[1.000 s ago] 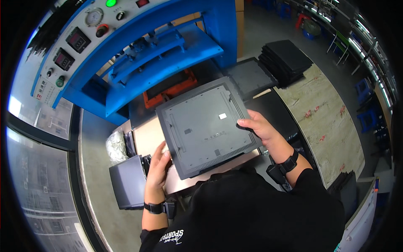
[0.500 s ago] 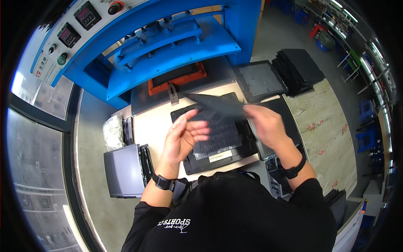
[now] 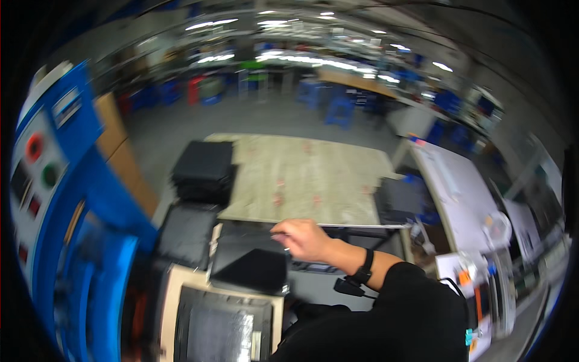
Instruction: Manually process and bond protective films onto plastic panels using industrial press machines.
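right hand pinches the thin edge of a dark flat panel, which lies tilted just right of the blue machine, below the stack of black panels. left hand out of sight.

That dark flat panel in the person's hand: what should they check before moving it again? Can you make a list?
1. Hold on the dark flat plastic panel: the right hand has its fingers on the far edge. Ok.
2. Second hand helping: the left hand is out of view. Cannot tell.
3. Panel level: it tilts over the dark tray beneath. Not ok.
4. Stack of black panels at the corner of the pale wooden table: sits apart from the hand. Ok.
5. Grey framed part on the near bench: lies flat, untouched. Ok.
6. Sharpness of the view: blurred. Not ok.
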The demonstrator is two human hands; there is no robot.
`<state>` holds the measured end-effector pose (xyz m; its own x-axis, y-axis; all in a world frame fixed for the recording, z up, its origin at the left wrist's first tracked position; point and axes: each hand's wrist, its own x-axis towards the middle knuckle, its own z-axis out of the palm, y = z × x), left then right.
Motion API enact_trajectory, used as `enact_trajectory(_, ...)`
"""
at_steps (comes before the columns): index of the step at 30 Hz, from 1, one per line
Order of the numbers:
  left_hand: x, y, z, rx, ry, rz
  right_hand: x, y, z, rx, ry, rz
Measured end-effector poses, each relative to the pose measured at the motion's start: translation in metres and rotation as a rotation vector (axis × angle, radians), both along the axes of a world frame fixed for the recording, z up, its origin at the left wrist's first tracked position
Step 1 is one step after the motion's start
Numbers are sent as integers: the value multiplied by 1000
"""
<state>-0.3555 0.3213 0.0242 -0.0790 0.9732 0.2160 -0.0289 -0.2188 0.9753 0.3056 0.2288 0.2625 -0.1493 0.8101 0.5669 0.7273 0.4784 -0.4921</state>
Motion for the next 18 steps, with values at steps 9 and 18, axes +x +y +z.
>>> enact_trajectory(9,124,170,-39,88,114,-271,46,-64,23,-24,-240,-409)
enact_trajectory(18,138,160,4,117,407,-229,47,-58,12,-43,-291,-443)
